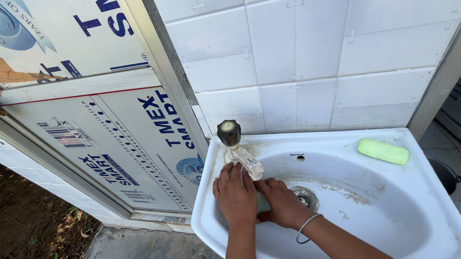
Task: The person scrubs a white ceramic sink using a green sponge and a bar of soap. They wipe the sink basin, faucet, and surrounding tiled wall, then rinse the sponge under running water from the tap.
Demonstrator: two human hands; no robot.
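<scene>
Green-grey and partly hidden, a small soap-like piece [262, 202] is pressed between the two hands at the lower middle of the frame, under the spout of the tap [238, 147]. The fingers [229, 171] of the left hand [237, 195] are curled down over it, and those of the right hand [283, 204] are folded against it from the side; both hands are closed around it, though how firmly cannot be told. Only a narrow strip of the piece is seen, dull and smooth-edged; its full shape is hidden.

A slip is judged the likeliest fault: a wet, smooth piece squeezed between two palms may shoot out into the basin [391, 211] and slide toward the drain [305, 196], just right of the hands. The bracelet [306, 228] on the right wrist could also catch lather or knock the rim.

The basin is white ceramic, stained brown around the drain. A brighter green soap bar [383, 151] is laid on the rim at the upper right, well apart from the hands. White wall tiles [315, 56] are seen behind.
</scene>
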